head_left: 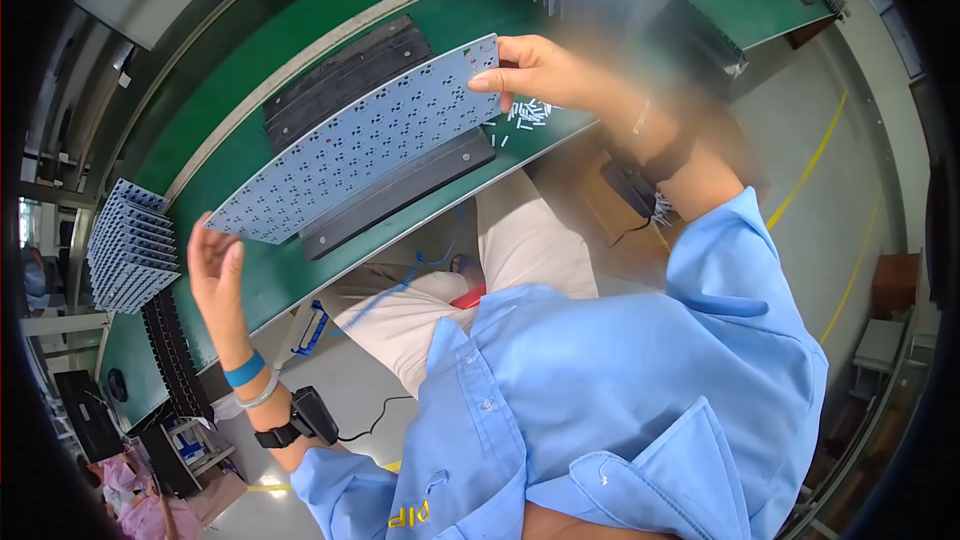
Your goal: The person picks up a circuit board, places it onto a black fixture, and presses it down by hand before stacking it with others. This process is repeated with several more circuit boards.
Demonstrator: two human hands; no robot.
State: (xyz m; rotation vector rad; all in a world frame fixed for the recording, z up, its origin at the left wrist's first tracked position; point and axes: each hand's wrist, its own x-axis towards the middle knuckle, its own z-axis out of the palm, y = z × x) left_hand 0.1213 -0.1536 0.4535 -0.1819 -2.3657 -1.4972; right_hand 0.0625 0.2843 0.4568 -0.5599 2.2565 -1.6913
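**Panel held at two ends over the bench**

Blue shirt (600, 400) fills the foreground. Right hand (535, 70) pinches the panel (360, 140) at its far corner; left hand (215, 265) touches the near end, fingers loosely extended, not clenched. Panel is tilted above the black tray (400, 190) on the green bench (260, 280). Recommendation: secure the left grip, keep the panel level, clear of the loose small parts (525, 115).

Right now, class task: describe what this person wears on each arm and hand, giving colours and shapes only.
Both hands are bare, without gloves. The left hand has a blue wristband, a thin pale bangle below it, then a black strap carrying a small black device with a black cable. The right hand has a dark wrist strap. Light blue shirt sleeves are pushed up.
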